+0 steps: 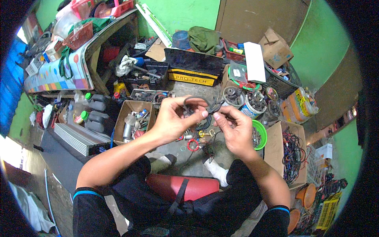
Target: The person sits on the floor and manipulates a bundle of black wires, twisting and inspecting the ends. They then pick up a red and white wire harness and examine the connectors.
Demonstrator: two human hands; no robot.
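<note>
Both my hands are raised at the middle of the view with a coil of dark cable [213, 103] between them. My left hand [176, 118] has its fingers curled round the coil, thumb pressing from the front. My right hand [233, 128] pinches the cable at the coil's right side between thumb and forefinger, a little right of my left thumb. A loose strand [209, 146] hangs below toward the floor, where small fittings and a red ring [192, 144] lie. My seat is a red padded cushion [182, 185].
Around me stand a cardboard box of parts [120, 118], buckets of metal parts [244, 111], a green basin [262, 132], a box of wires [276, 138], black jugs [98, 122], stacked metal panels [79, 138], a black-and-yellow toolbox [192, 72] and a cluttered table [59, 81] at back left.
</note>
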